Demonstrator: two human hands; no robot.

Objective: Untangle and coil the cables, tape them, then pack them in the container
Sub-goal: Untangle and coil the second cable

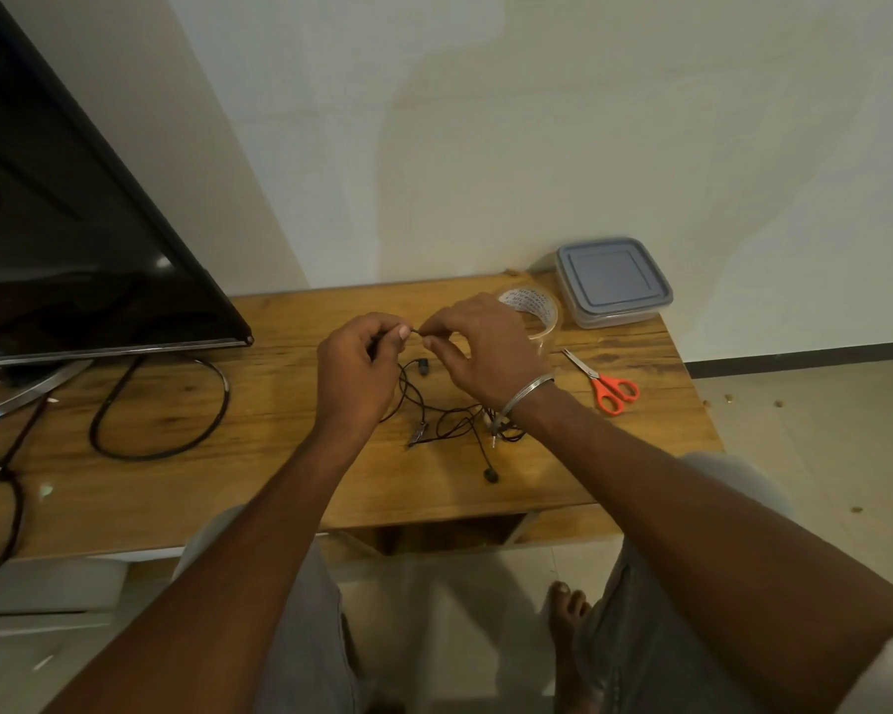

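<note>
Setting: A wooden table is standing against a pale wall, with a dark television taking up its far-left end.
Landmark: A clear tape roll is sitting toward the back right of the table, and every place below is being given from it.
Cables: A thin black tangle of earphone cables is lying on the wood in front of the tape roll, with one earbud trailing out nearest the person.
Left hand: The left hand is hovering left of the tape roll, its thumb and forefinger pinching a short stretch of cable while the other fingers are curling in.
Right hand: The right hand is hanging just in front of the tape roll and partly covering it, pinching the same strand right beside the left hand's pinch.
Handling: The cables are looking very light, limp and prone to snagging. They are probably best held near a plug or earbud end and fed gently through the knot, since a hard tug is likely to tighten it.
Container: A grey-lidded plastic container is resting just right of the tape roll at the table's back corner with its lid on. What it is holding cannot be told.
Scissors: Orange-handled scissors are lying right of the tape roll, nearer the person, with blades closed.
Other: A thick black cord is looping on the wood far left of the tape roll, below the television.
</note>
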